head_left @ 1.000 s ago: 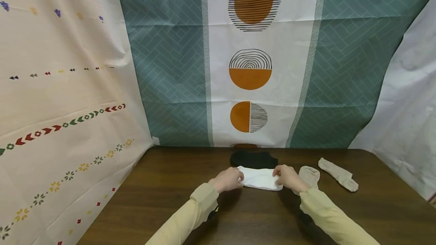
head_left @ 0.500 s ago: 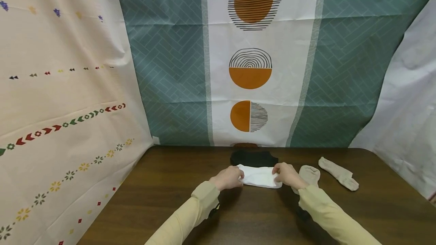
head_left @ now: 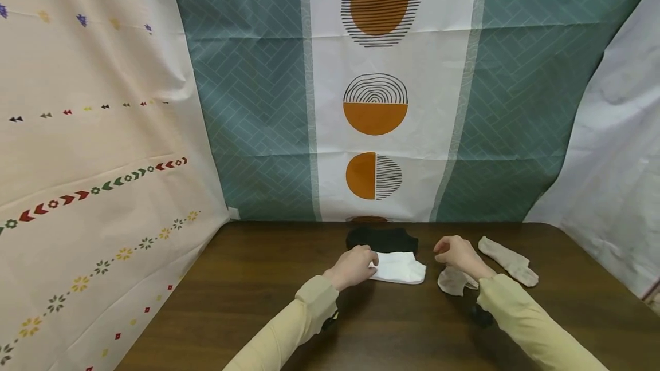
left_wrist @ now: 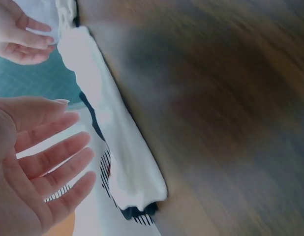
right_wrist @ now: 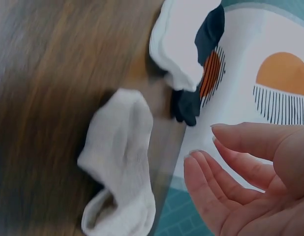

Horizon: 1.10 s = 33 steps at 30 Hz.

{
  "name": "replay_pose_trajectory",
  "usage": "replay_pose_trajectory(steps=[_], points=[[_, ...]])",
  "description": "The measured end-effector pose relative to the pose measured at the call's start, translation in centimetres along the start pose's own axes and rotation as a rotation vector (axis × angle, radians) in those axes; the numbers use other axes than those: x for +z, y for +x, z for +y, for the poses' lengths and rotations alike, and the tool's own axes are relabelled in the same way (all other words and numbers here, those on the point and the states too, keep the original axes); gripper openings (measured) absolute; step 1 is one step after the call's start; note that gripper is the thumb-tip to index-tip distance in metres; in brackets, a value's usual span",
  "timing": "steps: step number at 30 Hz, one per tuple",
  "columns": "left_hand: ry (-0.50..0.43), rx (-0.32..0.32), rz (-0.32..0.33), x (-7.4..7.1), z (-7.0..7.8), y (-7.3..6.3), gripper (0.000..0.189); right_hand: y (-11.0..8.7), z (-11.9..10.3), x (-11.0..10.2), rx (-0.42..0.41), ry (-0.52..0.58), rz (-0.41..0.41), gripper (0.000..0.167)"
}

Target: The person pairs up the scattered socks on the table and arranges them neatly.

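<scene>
Head view: white sock (head_left: 399, 268) lies on the bench (head_left: 247, 308), just in front of a black sock (head_left: 381, 239); left hand (head_left: 353, 268), fingers spread, is by its left end; right hand (head_left: 460, 254), fingers loose and bent, is over a grey sock (head_left: 451, 281).

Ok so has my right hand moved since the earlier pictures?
Yes: in the head view, the right hand has moved to the right, off the white sock, judged against the black sock, which has stayed put.

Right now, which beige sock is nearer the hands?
The left beige sock, partly hidden by the right hand in the head view; the right beige sock lies farther away.
</scene>
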<state>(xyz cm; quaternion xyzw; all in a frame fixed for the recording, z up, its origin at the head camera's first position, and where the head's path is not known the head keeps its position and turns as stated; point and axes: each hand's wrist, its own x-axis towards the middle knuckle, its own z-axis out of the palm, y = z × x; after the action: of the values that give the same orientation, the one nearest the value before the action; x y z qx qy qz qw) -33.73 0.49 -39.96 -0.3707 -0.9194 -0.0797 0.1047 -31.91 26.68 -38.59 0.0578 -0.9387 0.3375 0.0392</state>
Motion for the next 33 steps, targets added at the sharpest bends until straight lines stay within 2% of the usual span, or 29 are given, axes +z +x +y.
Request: replay_pose_trajectory(steps=[8,14,17,20,25,28,33], points=[[-0.052,0.085,0.049,0.3,1.5,1.1,0.006,-0.5,1.2,-1.6,0.002,-0.001,0.0,0.012],[-0.096,0.134,0.007,0.3,3.0,1.8,0.008,-0.9,2.7,-2.4,0.025,0.0,0.023,0.006],[-0.082,0.175,-0.014,0.4,4.0,2.2,0.009,-1.3,3.4,-2.7,0.02,-0.034,0.047,0.004],[-0.041,0.218,-0.029,0.7,4.9,2.5,0.012,-1.8,4.1,-3.0,0.031,-0.016,0.043,0.003],[0.041,0.298,-0.063,1.7,6.2,3.2,0.018,-2.6,5.0,-3.2,0.156,0.085,0.004,0.004],[0.086,0.324,-0.093,2.1,7.0,3.5,0.023,-2.9,5.4,-3.2,0.244,0.119,-0.018,0.009],[0.149,0.348,-0.133,2.6,8.2,4.0,0.027,-3.0,5.7,-3.2,0.302,0.093,-0.067,0.016]])
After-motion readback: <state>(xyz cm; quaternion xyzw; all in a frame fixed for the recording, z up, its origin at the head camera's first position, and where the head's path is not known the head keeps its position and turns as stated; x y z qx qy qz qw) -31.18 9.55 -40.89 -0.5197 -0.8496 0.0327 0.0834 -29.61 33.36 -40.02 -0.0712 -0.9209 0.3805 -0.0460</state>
